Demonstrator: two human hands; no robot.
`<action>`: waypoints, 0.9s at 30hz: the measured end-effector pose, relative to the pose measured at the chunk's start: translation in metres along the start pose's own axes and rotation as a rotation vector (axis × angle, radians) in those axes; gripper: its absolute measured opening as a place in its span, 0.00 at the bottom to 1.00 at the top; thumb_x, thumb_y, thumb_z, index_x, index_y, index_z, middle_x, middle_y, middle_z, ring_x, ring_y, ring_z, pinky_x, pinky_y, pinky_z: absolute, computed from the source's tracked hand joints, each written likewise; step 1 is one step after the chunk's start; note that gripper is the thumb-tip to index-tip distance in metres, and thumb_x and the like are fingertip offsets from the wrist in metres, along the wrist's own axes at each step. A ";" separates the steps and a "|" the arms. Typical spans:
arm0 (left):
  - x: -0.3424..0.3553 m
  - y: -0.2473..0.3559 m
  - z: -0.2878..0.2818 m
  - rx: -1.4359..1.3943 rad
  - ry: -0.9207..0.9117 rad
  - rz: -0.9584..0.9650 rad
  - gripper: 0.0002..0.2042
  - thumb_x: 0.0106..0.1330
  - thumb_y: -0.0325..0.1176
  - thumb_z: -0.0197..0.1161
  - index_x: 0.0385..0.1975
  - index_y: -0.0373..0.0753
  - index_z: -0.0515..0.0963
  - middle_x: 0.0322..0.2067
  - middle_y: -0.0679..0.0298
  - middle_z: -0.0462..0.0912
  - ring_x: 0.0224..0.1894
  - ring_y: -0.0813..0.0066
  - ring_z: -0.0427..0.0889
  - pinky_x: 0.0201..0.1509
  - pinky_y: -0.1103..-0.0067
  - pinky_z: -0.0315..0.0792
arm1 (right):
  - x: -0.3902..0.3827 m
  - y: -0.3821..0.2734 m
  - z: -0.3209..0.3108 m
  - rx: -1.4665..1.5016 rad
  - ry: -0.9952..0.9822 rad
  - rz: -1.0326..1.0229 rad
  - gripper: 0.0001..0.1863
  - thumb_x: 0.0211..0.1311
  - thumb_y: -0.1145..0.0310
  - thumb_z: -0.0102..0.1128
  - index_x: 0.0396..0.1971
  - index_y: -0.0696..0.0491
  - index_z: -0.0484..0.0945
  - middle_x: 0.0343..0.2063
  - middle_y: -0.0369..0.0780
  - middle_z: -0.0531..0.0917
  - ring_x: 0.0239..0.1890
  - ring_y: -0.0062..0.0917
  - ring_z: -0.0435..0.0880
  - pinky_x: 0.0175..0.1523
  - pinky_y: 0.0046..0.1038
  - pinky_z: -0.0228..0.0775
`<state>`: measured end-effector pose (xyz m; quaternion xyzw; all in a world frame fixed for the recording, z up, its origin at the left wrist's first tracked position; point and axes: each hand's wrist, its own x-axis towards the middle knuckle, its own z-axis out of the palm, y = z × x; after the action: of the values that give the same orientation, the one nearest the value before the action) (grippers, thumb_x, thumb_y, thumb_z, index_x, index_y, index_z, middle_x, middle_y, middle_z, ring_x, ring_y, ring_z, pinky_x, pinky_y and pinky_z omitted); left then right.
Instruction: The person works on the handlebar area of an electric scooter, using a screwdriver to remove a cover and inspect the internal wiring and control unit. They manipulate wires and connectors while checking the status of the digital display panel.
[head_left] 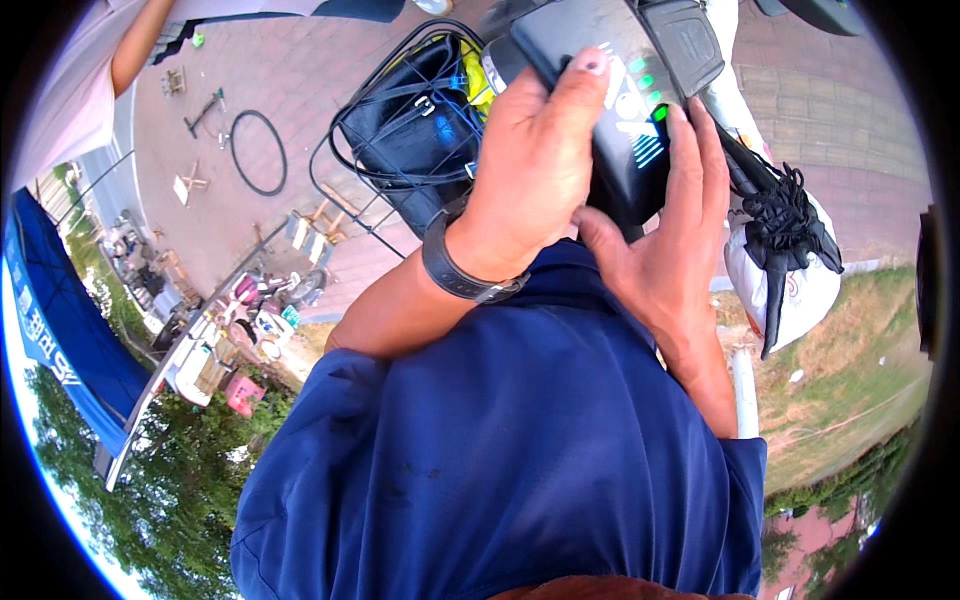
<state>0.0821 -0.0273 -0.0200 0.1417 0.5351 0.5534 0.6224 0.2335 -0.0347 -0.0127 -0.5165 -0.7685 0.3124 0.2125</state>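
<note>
Both my hands are on a black case [632, 150] with pale printed marks and a row of lit green spots on its upper face. My left hand [540, 165], with a dark watch strap [455, 262] at the wrist, is closed on its left side, the thumb lying over the top. Along the right edge lie the fingers of my right hand [665, 245], a fingertip beside a green spot and the thumb near the lower end. The palms hide part of the case. Just left is a black wire basket [345, 125] holding a black bag [405, 150] and something yellow [476, 80].
A white bag [785, 285] with bunched black cords [790, 220] hangs at the right. On the paving lie a tyre [258, 152] and a pump-like tool [207, 112]. Another person's arm [140, 45] shows upper left. A blue canopy [70, 320] stands far left.
</note>
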 end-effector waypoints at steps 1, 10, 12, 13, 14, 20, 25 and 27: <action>-0.005 0.006 0.010 -0.068 0.034 -0.013 0.14 0.79 0.40 0.56 0.50 0.34 0.77 0.40 0.71 0.79 0.41 0.86 0.71 0.47 0.82 0.69 | 0.001 -0.001 0.001 -0.031 0.011 -0.013 0.57 0.38 0.62 0.85 0.70 0.59 0.62 0.67 0.60 0.65 0.66 0.57 0.68 0.69 0.50 0.62; -0.005 -0.005 -0.006 0.159 -0.241 0.291 0.20 0.73 0.38 0.60 0.58 0.34 0.72 0.41 0.67 0.79 0.44 0.80 0.75 0.52 0.79 0.72 | 0.040 -0.027 -0.011 -0.313 -0.201 0.123 0.39 0.55 0.68 0.67 0.66 0.64 0.65 0.48 0.58 0.82 0.51 0.55 0.82 0.54 0.45 0.76; -0.001 -0.012 -0.014 0.175 -0.271 0.306 0.22 0.72 0.39 0.60 0.59 0.32 0.70 0.43 0.58 0.80 0.46 0.68 0.77 0.53 0.74 0.73 | 0.052 -0.031 -0.007 -0.320 -0.201 0.147 0.37 0.56 0.65 0.67 0.65 0.61 0.67 0.41 0.55 0.86 0.44 0.54 0.86 0.46 0.45 0.78; 0.000 -0.012 -0.018 0.183 -0.294 0.300 0.24 0.72 0.40 0.60 0.61 0.31 0.70 0.42 0.60 0.80 0.45 0.74 0.76 0.52 0.76 0.73 | 0.056 -0.031 -0.009 -0.220 -0.192 0.235 0.33 0.57 0.64 0.68 0.63 0.56 0.71 0.40 0.54 0.87 0.45 0.51 0.87 0.46 0.42 0.79; 0.000 -0.012 -0.023 0.190 -0.318 0.297 0.25 0.73 0.40 0.60 0.63 0.30 0.69 0.41 0.63 0.80 0.43 0.79 0.76 0.51 0.79 0.73 | 0.062 -0.024 -0.012 -0.151 -0.185 0.214 0.30 0.59 0.66 0.67 0.62 0.55 0.73 0.42 0.52 0.87 0.45 0.43 0.89 0.47 0.38 0.79; -0.008 -0.040 -0.047 -0.134 -0.295 0.286 0.30 0.72 0.37 0.61 0.67 0.23 0.64 0.45 0.56 0.82 0.46 0.80 0.79 0.52 0.79 0.75 | 0.067 -0.020 -0.025 -0.058 -0.223 0.419 0.25 0.63 0.68 0.67 0.59 0.58 0.74 0.41 0.42 0.87 0.43 0.25 0.86 0.47 0.26 0.78; -0.023 -0.095 -0.041 -0.011 -0.220 0.349 0.35 0.65 0.35 0.65 0.68 0.22 0.62 0.63 0.36 0.71 0.67 0.47 0.74 0.70 0.65 0.68 | 0.068 -0.017 -0.021 0.025 -0.172 0.462 0.23 0.60 0.71 0.68 0.55 0.62 0.76 0.41 0.43 0.85 0.40 0.23 0.85 0.45 0.23 0.78; -0.024 -0.108 -0.033 0.031 -0.173 0.452 0.36 0.65 0.36 0.66 0.68 0.21 0.61 0.64 0.34 0.70 0.68 0.44 0.71 0.72 0.64 0.66 | 0.068 -0.016 -0.023 0.004 -0.173 0.464 0.24 0.60 0.71 0.66 0.56 0.64 0.77 0.43 0.45 0.86 0.42 0.28 0.87 0.49 0.26 0.80</action>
<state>0.1179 -0.0990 -0.1037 0.3142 0.4431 0.6562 0.5238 0.2122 0.0298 0.0157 -0.6502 -0.6440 0.3971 0.0696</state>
